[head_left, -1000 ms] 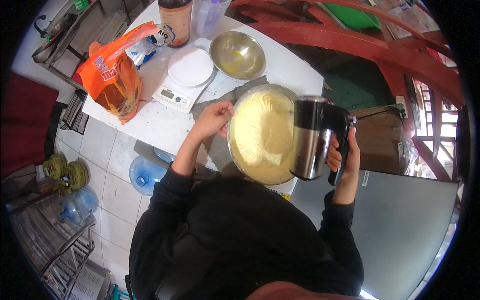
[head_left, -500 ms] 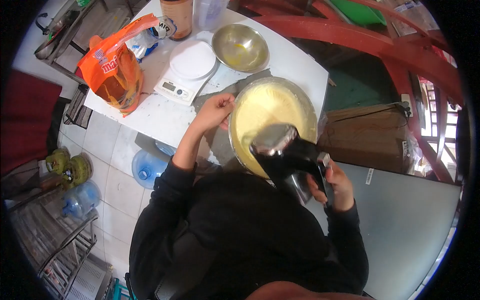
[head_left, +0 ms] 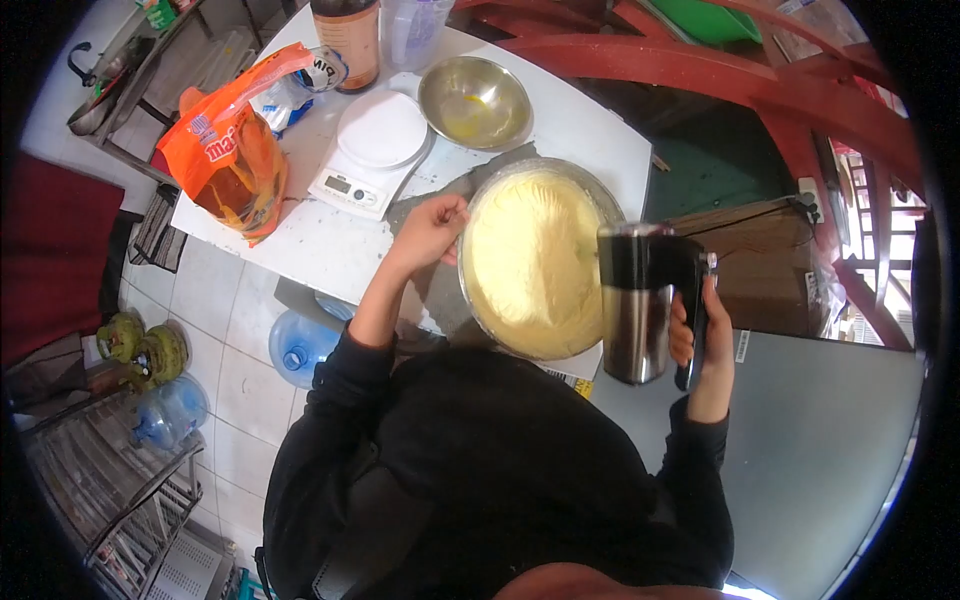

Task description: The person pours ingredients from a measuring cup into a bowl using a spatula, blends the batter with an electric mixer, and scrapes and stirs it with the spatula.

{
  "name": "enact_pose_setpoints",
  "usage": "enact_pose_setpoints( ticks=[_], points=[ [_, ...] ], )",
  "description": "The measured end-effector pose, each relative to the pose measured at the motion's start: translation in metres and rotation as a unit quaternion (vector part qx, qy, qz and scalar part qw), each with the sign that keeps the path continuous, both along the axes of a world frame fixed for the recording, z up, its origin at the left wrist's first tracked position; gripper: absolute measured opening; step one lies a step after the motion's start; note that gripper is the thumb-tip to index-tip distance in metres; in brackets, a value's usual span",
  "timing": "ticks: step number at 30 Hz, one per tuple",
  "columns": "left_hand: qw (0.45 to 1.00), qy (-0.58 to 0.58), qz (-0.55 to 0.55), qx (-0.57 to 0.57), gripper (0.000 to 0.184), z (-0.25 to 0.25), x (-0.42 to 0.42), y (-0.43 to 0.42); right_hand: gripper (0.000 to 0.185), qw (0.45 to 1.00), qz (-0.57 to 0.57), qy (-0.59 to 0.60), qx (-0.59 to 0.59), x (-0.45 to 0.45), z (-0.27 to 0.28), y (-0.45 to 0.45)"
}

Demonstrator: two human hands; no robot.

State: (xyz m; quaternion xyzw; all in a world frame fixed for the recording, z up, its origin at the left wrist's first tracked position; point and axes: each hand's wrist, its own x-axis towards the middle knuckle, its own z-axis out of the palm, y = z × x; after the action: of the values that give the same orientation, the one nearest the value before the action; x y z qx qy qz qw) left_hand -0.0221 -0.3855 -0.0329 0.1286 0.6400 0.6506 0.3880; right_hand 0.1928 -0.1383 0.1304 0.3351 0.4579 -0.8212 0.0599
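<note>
A large metal bowl (head_left: 600, 187) stands on the table, holding pale yellow batter (head_left: 525, 265) with ripples across its surface. At the bowl's left rim, my left hand (head_left: 430, 232) is closed with the fingertips pinching the edge. My right hand (head_left: 708, 335) wraps round the handle of a black and silver hand mixer (head_left: 637, 315). The mixer's body is over the bowl's right edge, and its beaters are mostly hidden; a small dent shows in the batter beside it.
Behind the bowl are a smaller steel bowl (head_left: 475, 102) with yellow residue and a white kitchen scale (head_left: 378, 145). An orange plastic bag (head_left: 230, 165), a brown bottle (head_left: 347, 45) and a clear plastic jug (head_left: 415, 35) stand on the white table (head_left: 320, 245). A cord runs at right.
My right hand has swung the hand mixer to the right, from over the batter to the bowl's right edge, turning its body. My left hand stays at the rim.
</note>
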Motion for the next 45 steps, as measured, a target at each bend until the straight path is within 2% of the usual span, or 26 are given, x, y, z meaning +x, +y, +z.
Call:
enact_pose_setpoints(
  ticks=[2,5,6,8,9,12,18,20,25,26,28,30,31,32,34,37,40,45],
  points=[
    [1.0,-0.005,0.001,-0.002,0.013,0.002,0.0,0.001,0.049,0.999,0.009,-0.04,-0.001,0.017,0.007,-0.005],
    [1.0,-0.015,0.002,0.002,0.012,0.006,-0.001,0.002,0.043,0.997,0.067,-0.03,-0.008,0.027,0.018,-0.025],
    [1.0,-0.018,-0.002,0.007,0.012,0.004,-0.001,0.001,0.055,0.994,0.06,-0.087,0.039,0.021,0.025,-0.04],
    [1.0,-0.023,-0.005,0.013,0.012,0.003,0.0,0.001,0.054,0.987,0.127,-0.068,-0.064,0.023,0.015,-0.037],
    [1.0,-0.024,-0.004,0.014,0.011,0.003,0.0,0.0,0.054,0.986,0.148,-0.044,-0.055,0.014,0.013,-0.043],
    [1.0,-0.018,0.002,0.016,0.011,-0.001,0.001,0.0,0.044,0.988,0.132,0.009,-0.079,-0.009,-0.009,-0.05],
    [1.0,-0.011,0.008,0.017,0.012,0.0,0.002,0.0,0.048,0.994,0.063,0.068,-0.062,-0.052,-0.031,-0.029],
    [1.0,-0.01,0.004,0.017,0.013,0.0,0.001,-0.001,0.049,0.997,0.036,0.041,-0.057,-0.05,-0.027,-0.015],
    [1.0,-0.015,-0.001,0.02,0.013,-0.001,0.0,0.0,0.053,0.999,-0.001,-0.036,0.037,-0.012,-0.01,-0.006],
    [1.0,-0.022,0.001,0.021,0.013,-0.001,0.001,0.0,0.051,0.999,0.004,-0.028,0.023,-0.001,-0.008,-0.005],
    [0.999,-0.034,0.006,0.024,0.013,0.0,0.001,0.0,0.048,1.0,0.014,-0.011,-0.005,0.017,-0.004,-0.007],
    [0.999,-0.032,0.002,0.026,0.013,0.0,0.001,0.0,0.045,0.998,0.046,-0.03,0.028,0.025,0.006,-0.021],
    [0.999,-0.03,0.0,0.027,0.013,0.0,0.001,0.0,0.043,0.997,0.07,-0.021,-0.001,0.025,0.01,-0.031],
    [0.999,-0.025,0.0,0.025,0.013,0.001,0.001,0.0,0.04,0.999,0.047,-0.02,0.015,0.022,0.014,-0.046],
    [1.0,-0.014,-0.001,0.021,0.013,0.002,0.0,0.0,0.04,0.996,0.071,-0.051,0.009,0.011,0.019,-0.064],
    [0.999,-0.025,0.006,0.033,0.013,-0.004,0.001,0.0,0.039,0.983,0.179,0.0,-0.032,-0.006,0.004,-0.067],
    [0.999,-0.02,0.006,0.039,0.013,-0.006,0.001,0.0,0.042,0.98,0.196,0.023,0.014,-0.032,-0.016,-0.066],
    [1.0,-0.005,0.019,0.016,0.012,-0.005,0.003,0.001,0.052,0.998,0.06,0.008,-0.014,-0.055,-0.023,-0.039]
  ],
)
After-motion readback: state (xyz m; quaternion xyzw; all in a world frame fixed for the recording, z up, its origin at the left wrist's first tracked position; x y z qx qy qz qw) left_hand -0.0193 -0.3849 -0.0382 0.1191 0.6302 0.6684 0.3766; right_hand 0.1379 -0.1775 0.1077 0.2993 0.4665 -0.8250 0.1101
